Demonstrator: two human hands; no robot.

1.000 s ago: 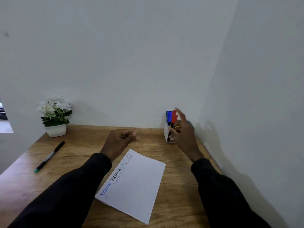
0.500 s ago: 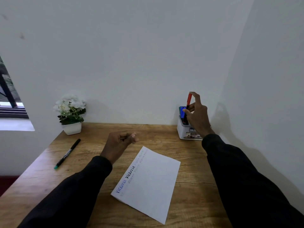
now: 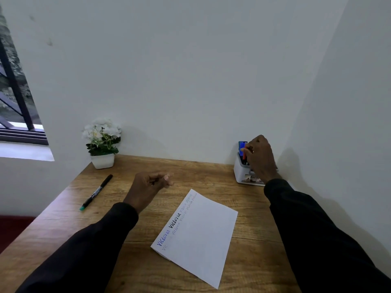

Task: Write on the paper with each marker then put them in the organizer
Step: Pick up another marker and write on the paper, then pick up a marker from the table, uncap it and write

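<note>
A white sheet of paper [image 3: 198, 235] with handwritten words along its left edge lies on the wooden desk [image 3: 127, 263]. At the back right corner stands a white organizer [image 3: 240, 172] with a blue marker [image 3: 241, 145] in it. My right hand [image 3: 259, 157] holds a red marker [image 3: 244, 153], lowered into the organizer; the hand hides most of it. My left hand [image 3: 151, 185] hovers loosely curled above the desk, left of the paper, and holds nothing. A black marker with a green end [image 3: 96, 192] lies on the desk at the left.
A small white pot of white flowers [image 3: 102, 142] stands at the back left against the wall. White walls close the desk at the back and the right. A window [image 3: 14, 102] is at the far left.
My right hand has come down with the red marker from above the organizer into it. The view has shifted slightly; my left hand stays in place.
</note>
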